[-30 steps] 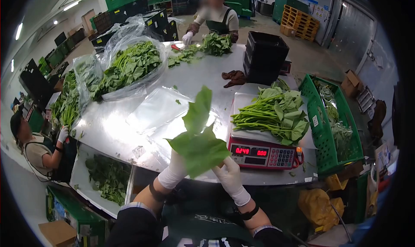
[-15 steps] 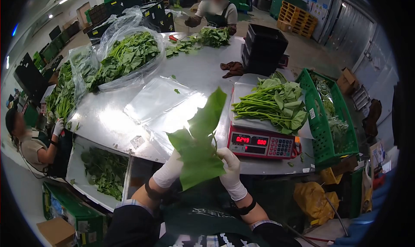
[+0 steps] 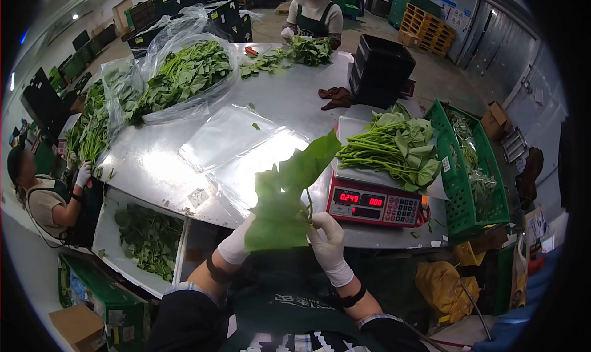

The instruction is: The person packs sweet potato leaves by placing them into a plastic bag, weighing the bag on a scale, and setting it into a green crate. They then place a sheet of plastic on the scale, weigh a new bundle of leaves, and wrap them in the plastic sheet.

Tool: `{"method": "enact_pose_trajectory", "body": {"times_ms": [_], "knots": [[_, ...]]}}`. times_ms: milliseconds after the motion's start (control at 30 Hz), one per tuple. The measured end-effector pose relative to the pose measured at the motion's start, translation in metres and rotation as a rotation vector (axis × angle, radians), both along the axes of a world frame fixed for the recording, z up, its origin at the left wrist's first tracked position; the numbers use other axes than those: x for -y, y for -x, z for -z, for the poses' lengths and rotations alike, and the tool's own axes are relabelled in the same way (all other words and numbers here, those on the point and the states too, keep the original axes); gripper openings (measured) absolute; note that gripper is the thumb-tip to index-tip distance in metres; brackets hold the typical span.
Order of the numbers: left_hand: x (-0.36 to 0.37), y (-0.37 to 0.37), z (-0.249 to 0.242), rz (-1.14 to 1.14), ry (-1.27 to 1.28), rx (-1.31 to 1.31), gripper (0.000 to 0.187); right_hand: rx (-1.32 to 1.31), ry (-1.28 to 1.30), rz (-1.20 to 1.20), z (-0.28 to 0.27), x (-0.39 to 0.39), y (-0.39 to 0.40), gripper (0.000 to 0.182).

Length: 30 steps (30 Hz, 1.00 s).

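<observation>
A leafy green sprig [image 3: 283, 192] stands in front of my chest, over the table's near edge. My right hand [image 3: 327, 244], in a white glove, pinches its thin stem. White-gloved too, my left hand [image 3: 239, 241] is behind the leaves; its fingers are hidden. Just right of the sprig, a red scale [image 3: 375, 205] reads 0.249 and 0.00. On its pan lies a bunch of leafy greens [image 3: 394, 149] with the stems pointing left. Flat clear plastic bags [image 3: 231, 142] lie beyond the sprig.
Large bag of greens [image 3: 184, 75] at back left; black crates [image 3: 380, 68] and brown gloves [image 3: 335, 97] at the back; green crate [image 3: 474, 173] on the right; white bin of leaves [image 3: 148, 241] below left. One co-worker [image 3: 313, 19] stands across the table, another [image 3: 46, 198] at left.
The sprig has shifted slightly right and its leaves have turned. The co-worker across the table has brought their hands in to the greens. The view has shifted slightly.
</observation>
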<state>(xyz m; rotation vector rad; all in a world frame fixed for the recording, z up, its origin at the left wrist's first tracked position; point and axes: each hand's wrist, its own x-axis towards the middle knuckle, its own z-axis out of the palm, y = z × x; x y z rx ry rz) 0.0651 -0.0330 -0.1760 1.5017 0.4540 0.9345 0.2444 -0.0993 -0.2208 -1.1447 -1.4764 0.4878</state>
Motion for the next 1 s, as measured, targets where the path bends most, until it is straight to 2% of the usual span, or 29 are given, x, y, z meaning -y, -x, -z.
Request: {"method": "enact_pose_trajectory", "body": {"times_ms": [167, 233, 300, 400, 533, 633, 733, 800, 833, 900, 1000], "knots": [[-0.002, 0.008, -0.019, -0.060, 0.048, -0.132, 0.021, 0.026, 0.004, -0.026, -0.010, 0.005, -0.005, 0.010], [-0.012, 0.014, 0.001, -0.064, 0.030, -0.090, 0.028, 0.018, 0.050, -0.089, -0.014, 0.007, -0.007, 0.011], [-0.021, 0.015, 0.003, 0.048, 0.194, -0.165, 0.026, 0.001, 0.076, -0.105, -0.019, 0.009, -0.007, 0.011], [-0.022, 0.016, -0.015, 0.086, 0.182, -0.257, 0.025, -0.012, 0.115, -0.131, -0.021, 0.009, -0.007, 0.011], [-0.019, 0.016, -0.020, 0.026, 0.100, -0.238, 0.025, 0.007, 0.125, -0.121, -0.012, 0.009, -0.012, 0.016], [-0.022, 0.016, -0.009, -0.004, 0.068, -0.166, 0.027, -0.001, 0.143, -0.110, -0.009, 0.009, -0.013, 0.015], [-0.033, 0.029, 0.022, 0.004, 0.000, -0.251, 0.030, -0.002, 0.178, -0.152, -0.013, 0.011, -0.015, 0.014], [-0.042, 0.034, 0.043, 0.186, 0.124, -0.219, 0.039, -0.010, 0.170, -0.168, -0.009, 0.011, -0.015, 0.014], [-0.041, 0.036, 0.044, 0.184, 0.125, -0.219, 0.039, -0.017, 0.163, -0.185, -0.008, 0.011, -0.015, 0.014], [-0.030, 0.032, 0.020, 0.269, 0.103, -0.096, 0.045, -0.012, 0.180, -0.194, -0.010, 0.013, -0.016, 0.014], [-0.017, 0.030, -0.007, 0.225, 0.031, -0.093, 0.047, 0.016, 0.209, -0.211, -0.005, 0.014, -0.019, 0.014]]}}
